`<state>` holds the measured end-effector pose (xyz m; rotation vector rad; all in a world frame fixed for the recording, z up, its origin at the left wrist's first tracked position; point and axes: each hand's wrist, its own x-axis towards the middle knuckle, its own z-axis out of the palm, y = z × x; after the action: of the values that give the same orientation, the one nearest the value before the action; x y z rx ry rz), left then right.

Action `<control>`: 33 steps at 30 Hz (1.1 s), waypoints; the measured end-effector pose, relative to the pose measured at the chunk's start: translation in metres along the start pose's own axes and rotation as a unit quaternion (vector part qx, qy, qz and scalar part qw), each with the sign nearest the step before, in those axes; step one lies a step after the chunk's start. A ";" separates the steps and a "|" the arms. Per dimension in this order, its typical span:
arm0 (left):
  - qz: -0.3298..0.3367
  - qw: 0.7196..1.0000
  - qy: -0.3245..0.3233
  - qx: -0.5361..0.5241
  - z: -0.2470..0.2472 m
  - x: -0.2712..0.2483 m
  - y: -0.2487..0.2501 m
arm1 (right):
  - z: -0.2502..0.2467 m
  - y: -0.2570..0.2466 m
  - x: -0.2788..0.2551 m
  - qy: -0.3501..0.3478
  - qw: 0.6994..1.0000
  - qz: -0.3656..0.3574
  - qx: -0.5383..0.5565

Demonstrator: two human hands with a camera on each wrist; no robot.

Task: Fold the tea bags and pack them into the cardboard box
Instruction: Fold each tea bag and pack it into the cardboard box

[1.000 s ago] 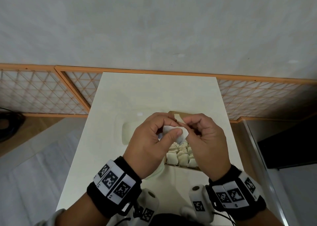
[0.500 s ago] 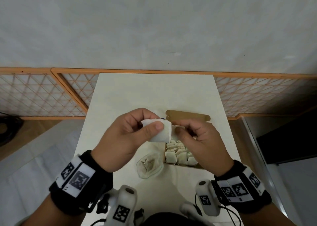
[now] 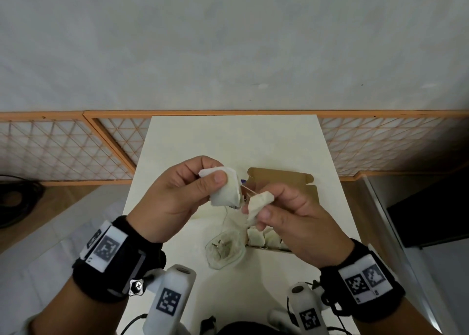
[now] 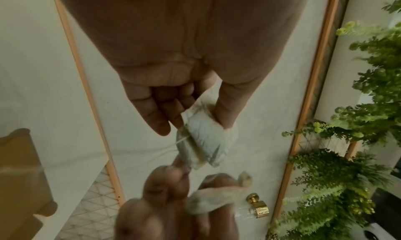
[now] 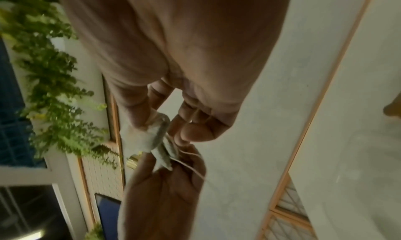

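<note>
My left hand (image 3: 203, 182) pinches a folded white tea bag (image 3: 225, 190) between thumb and fingers, above the table; the same tea bag (image 4: 206, 141) shows in the left wrist view. My right hand (image 3: 269, 207) pinches a second, crumpled tea bag (image 3: 257, 205) just to the right, and a thin string (image 3: 247, 189) runs between the two bags. The second tea bag (image 5: 152, 137) also shows in the right wrist view. Below my right hand lies the open cardboard box (image 3: 279, 179), with rows of folded tea bags (image 3: 261, 238) partly hidden by that hand.
A clear plastic bag (image 3: 224, 251) holding loose tea bags lies on the white table (image 3: 228, 139), left of the box. An orange-framed lattice screen (image 3: 63, 149) runs behind the table. Green plants (image 4: 358, 123) and a small gold-capped bottle (image 4: 259, 207) appear in the left wrist view.
The hands have drawn apart from a joined hold on one white bundle. The left hand now lifts one tea bag up and left, the right holds another, string stretched between.
</note>
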<state>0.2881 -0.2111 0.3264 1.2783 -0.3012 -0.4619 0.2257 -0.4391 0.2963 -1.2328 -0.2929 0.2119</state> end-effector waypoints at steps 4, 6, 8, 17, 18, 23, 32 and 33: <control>-0.015 1.000 0.015 0.003 0.005 -0.003 -0.009 | 0.002 -0.002 0.007 0.046 0.997 -0.019 0.064; -0.024 1.000 0.014 0.000 0.008 -0.005 -0.014 | 0.003 -0.005 0.010 0.058 0.995 -0.027 0.082; -0.032 0.999 0.007 0.004 0.011 -0.006 -0.019 | 0.004 -0.006 0.013 0.074 0.993 -0.025 0.087; -0.047 0.993 -0.001 0.111 0.011 -0.019 -0.038 | -0.004 -0.013 0.021 0.199 0.969 -0.018 0.143; -0.040 0.992 0.004 0.122 0.010 -0.021 -0.036 | -0.005 -0.014 0.023 0.215 0.968 -0.019 0.127; 0.037 0.983 0.046 0.171 0.015 -0.024 -0.017 | -0.005 -0.006 0.024 0.255 0.965 -0.047 -0.025; 0.078 0.990 0.089 0.074 0.041 -0.001 -0.009 | 0.017 0.003 0.019 0.201 0.975 -0.035 -0.092; 0.078 0.991 0.091 0.066 0.042 -0.001 -0.009 | 0.018 0.003 0.017 0.198 0.975 -0.034 -0.093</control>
<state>0.2667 -0.2477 0.3293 1.4029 -0.2796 -0.1924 0.2361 -0.4167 0.3004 -1.4153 -0.0086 -0.1248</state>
